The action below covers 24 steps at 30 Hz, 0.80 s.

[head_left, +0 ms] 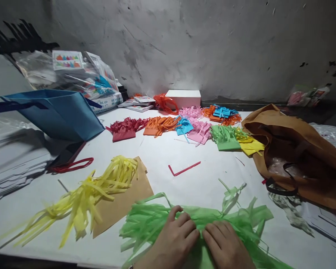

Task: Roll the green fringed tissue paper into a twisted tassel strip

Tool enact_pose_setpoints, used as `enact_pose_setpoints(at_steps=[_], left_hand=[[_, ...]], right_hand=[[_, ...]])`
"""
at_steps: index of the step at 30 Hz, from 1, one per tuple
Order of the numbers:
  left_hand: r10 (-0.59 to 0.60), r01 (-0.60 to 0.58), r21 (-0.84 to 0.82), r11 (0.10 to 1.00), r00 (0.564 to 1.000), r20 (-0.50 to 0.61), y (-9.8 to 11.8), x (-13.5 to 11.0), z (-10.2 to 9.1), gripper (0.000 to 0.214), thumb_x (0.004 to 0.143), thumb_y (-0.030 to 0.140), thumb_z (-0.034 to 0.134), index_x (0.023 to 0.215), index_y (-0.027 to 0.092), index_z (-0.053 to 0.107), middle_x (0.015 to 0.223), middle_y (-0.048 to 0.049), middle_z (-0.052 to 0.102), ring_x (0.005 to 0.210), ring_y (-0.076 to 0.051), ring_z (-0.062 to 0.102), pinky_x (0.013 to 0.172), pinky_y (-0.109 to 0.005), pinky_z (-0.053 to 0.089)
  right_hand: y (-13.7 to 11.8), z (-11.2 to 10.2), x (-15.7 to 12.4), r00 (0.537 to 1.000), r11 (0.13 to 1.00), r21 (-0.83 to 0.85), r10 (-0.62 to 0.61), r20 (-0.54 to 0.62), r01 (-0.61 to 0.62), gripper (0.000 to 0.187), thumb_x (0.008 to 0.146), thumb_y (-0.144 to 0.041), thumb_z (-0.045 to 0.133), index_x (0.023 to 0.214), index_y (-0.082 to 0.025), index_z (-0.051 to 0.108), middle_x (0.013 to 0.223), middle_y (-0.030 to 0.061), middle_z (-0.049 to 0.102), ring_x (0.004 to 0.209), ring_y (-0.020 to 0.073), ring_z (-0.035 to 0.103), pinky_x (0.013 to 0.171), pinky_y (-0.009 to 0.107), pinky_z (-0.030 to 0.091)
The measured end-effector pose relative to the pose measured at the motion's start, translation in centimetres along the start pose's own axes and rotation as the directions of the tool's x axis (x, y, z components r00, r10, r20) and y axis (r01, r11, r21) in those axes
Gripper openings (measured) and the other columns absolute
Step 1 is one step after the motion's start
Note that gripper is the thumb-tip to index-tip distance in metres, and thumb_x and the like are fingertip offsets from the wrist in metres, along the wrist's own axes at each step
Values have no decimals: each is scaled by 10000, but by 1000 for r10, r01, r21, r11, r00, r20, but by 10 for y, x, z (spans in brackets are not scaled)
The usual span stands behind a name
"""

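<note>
Green fringed tissue paper (210,215) spreads across the near edge of the table, its cut strips fanning out to the left and right. My left hand (177,237) grips its middle with curled fingers, the index finger a little raised. Close beside it, my right hand (226,243) has its fingers bent together over the same paper. Both thumbs are hidden. To the left, a bundle of yellow tissue strips (100,186) lies partly on a flat brown paper piece (123,207). Beyond the green paper is a bent red strip (184,170).
Fringed paper bundles form a row farther back: dark red (124,135), orange (156,129), blue (184,129), pink (198,135), green (228,144) and yellow (253,147). A blue bag (64,116) stands left; a brown bag (302,142) lies right. A white box (184,99) sits by the wall.
</note>
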<state>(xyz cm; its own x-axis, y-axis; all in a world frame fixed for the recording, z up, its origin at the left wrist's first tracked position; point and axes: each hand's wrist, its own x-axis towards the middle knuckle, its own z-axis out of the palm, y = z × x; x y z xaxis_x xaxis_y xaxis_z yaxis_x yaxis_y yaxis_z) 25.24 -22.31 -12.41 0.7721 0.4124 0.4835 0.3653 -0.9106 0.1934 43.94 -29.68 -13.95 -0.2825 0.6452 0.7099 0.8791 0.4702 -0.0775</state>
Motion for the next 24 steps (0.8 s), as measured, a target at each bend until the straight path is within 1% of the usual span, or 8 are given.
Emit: enact_pose_setpoints(at_steps=[2,6,10,14,16,18,20,24], left_hand=[[-30,30,-38,999,1000,8,-3,-6,1,215,1027,136,481,861,209,597,768,29,643,761,-173,551,1016,-411,277],[-180,182,-27,983,981,66,-8,-9,-8,211,983,71,498,863,204,610,788,8,660,775,-196,565,906,-397,291],[-392,374,129,919,904,173,-8,2,-11,248,937,29,525,770,193,607,757,-13,678,731,-214,577,822,-400,298],[-486,431,236,871,823,293,-9,19,-10,238,941,69,535,762,185,640,741,-33,712,712,-226,615,792,-411,322],[-504,440,253,862,803,318,-10,24,-10,219,932,98,554,756,180,655,738,-44,724,718,-237,637,790,-420,333],[-509,448,248,859,798,323,-12,27,-9,191,908,100,580,756,178,664,746,-46,735,730,-243,654,780,-419,343],[-512,454,241,858,797,321,-12,28,-9,180,893,87,587,761,179,668,755,-46,740,741,-247,663,773,-418,351],[-524,475,224,851,795,307,-9,25,-14,138,899,116,608,793,183,664,756,-34,728,756,-251,653,792,-434,371]], right_hand=[[4,-3,-5,999,1000,16,14,30,-15,381,1045,-123,297,925,-167,656,856,40,683,813,185,596,852,335,402],[15,-7,-15,980,986,-4,163,116,-164,288,1031,-134,369,895,-209,612,856,20,636,844,199,564,896,377,357],[21,2,-10,948,945,-200,288,133,-259,366,1046,-178,309,757,-239,525,716,7,554,714,226,502,781,403,321],[24,4,3,934,919,-292,320,157,-266,407,1058,-232,287,710,-253,498,648,13,529,648,242,493,695,401,281],[24,-1,11,930,904,-317,342,133,-287,391,1056,-249,301,738,-243,529,675,27,548,680,250,514,717,412,296],[21,-6,19,944,922,-262,318,87,-286,341,1048,-238,332,820,-220,585,769,47,595,766,251,547,790,426,334],[16,-7,25,974,971,-118,214,68,-206,323,1045,-201,334,896,-208,621,850,49,625,831,231,561,857,408,361],[8,0,26,991,997,40,57,123,-63,394,1029,-97,300,824,-201,620,750,10,588,728,176,534,823,338,372]])
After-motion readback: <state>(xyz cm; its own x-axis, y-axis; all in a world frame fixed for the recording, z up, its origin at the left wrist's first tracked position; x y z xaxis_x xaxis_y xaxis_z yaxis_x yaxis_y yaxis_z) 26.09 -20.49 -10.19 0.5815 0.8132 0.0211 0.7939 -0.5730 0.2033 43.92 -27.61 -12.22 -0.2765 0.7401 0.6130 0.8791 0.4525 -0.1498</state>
